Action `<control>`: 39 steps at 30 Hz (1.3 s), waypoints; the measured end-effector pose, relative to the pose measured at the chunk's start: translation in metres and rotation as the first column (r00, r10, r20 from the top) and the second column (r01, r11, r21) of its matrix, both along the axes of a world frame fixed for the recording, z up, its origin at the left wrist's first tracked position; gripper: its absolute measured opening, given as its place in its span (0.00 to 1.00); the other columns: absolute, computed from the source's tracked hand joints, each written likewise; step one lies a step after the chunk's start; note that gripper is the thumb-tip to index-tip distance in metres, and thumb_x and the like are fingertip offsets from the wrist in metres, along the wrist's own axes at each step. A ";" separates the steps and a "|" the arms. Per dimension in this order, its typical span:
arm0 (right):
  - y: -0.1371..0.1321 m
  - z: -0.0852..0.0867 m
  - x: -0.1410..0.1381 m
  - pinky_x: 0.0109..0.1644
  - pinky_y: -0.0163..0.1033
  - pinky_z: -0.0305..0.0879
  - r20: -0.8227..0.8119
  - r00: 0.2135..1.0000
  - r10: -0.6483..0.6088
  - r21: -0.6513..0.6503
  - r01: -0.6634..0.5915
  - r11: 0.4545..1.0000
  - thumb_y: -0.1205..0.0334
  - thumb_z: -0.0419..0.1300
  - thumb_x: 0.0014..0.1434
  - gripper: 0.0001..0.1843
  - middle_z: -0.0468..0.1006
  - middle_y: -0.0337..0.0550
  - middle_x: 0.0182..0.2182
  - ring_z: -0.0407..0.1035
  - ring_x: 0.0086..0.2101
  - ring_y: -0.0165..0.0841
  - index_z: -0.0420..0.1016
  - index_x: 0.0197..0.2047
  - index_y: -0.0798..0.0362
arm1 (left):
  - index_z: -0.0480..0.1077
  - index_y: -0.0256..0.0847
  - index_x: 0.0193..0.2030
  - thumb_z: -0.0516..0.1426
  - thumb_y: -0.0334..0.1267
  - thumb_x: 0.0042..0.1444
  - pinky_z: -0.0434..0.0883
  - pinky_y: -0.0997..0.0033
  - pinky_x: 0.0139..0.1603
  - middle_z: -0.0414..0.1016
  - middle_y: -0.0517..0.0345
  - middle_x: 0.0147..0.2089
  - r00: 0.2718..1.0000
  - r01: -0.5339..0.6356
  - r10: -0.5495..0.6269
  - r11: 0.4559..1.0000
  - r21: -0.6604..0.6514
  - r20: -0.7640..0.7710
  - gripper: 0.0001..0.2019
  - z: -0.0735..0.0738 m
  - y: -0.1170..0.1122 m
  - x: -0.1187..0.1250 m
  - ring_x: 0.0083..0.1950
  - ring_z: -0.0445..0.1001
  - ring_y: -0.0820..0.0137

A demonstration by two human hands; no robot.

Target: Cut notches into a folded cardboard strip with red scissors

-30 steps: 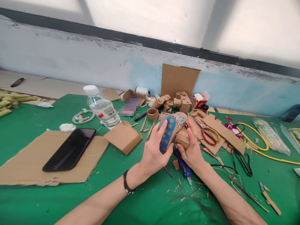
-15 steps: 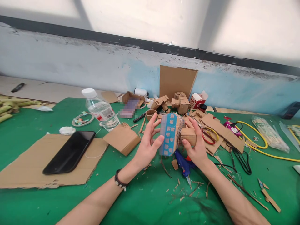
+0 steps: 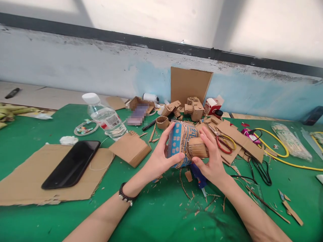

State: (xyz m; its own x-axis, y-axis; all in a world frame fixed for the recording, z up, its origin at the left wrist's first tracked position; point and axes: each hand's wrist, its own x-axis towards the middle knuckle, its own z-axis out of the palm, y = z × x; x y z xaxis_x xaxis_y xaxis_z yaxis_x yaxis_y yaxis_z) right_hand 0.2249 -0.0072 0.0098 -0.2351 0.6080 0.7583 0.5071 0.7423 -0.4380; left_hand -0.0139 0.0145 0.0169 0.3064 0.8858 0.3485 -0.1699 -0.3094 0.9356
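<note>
Between both hands, above the green table, is a cardboard camera model with blue printed lettering and a short brown cardboard tube sticking out toward the right. My left hand grips its left side, thumb across the near face. My right hand holds the tube end, fingers over the top and thumb below. Below the model lies a blue glue gun, partly covered by it and my right hand. Cardboard scraps and thin twigs are scattered around the gun's nozzle.
At left, a black phone lies on a cardboard sheet. Behind it stands a tilted water bottle. Another cardboard camera sits near the wall. Scissors, yellow cable and bagged sticks are at right.
The cardboard model has been turned, so its front with the tube and more blue print now faces me. My left hand has closed in around its side.
</note>
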 end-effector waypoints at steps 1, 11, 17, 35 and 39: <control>0.000 0.000 0.000 0.80 0.70 0.64 0.018 0.999 0.027 0.000 -0.027 1.000 0.47 0.62 0.77 0.41 0.53 0.49 0.85 0.58 0.79 0.53 0.50 0.85 0.35 | 0.53 0.54 0.85 0.73 0.51 0.62 0.64 0.41 0.84 0.53 0.48 0.88 1.000 -0.008 0.008 1.000 0.011 -0.010 0.51 0.000 0.002 -0.002 0.88 0.54 0.43; 0.002 -0.014 -0.004 0.79 0.63 0.67 0.073 0.987 -0.145 -0.079 0.151 0.985 0.51 0.66 0.75 0.46 0.59 0.51 0.83 0.58 0.79 0.52 0.47 0.86 0.34 | 0.61 0.49 0.81 0.62 0.45 0.68 0.64 0.44 0.84 0.63 0.48 0.84 0.961 -0.194 0.242 0.935 -0.296 0.134 0.36 0.000 0.018 -0.003 0.85 0.61 0.50; 0.001 -0.021 -0.011 0.80 0.63 0.66 -0.002 0.987 -0.158 -0.179 0.155 0.972 0.55 0.65 0.75 0.42 0.59 0.55 0.83 0.58 0.79 0.51 0.52 0.84 0.39 | 0.55 0.54 0.83 0.70 0.48 0.61 0.66 0.46 0.82 0.59 0.48 0.85 0.981 -0.142 0.163 0.972 -0.188 0.106 0.47 -0.007 0.012 0.006 0.86 0.59 0.49; -0.007 -0.025 -0.027 0.76 0.68 0.71 -0.034 0.971 -0.236 -0.142 0.229 0.963 0.64 0.63 0.70 0.49 0.53 0.49 0.85 0.56 0.80 0.56 0.46 0.86 0.35 | 0.46 0.53 0.86 0.69 0.45 0.63 0.63 0.43 0.84 0.53 0.44 0.87 0.978 -0.194 0.199 0.977 -0.085 0.059 0.52 -0.020 0.002 0.018 0.87 0.56 0.47; -0.009 -0.025 -0.029 0.77 0.69 0.69 -0.018 0.967 -0.255 -0.107 0.251 0.962 0.65 0.63 0.70 0.50 0.54 0.49 0.84 0.55 0.80 0.56 0.46 0.86 0.35 | 0.45 0.52 0.86 0.71 0.45 0.62 0.61 0.43 0.85 0.52 0.43 0.88 0.975 -0.217 0.219 0.975 -0.054 0.029 0.53 -0.019 0.000 0.020 0.87 0.56 0.47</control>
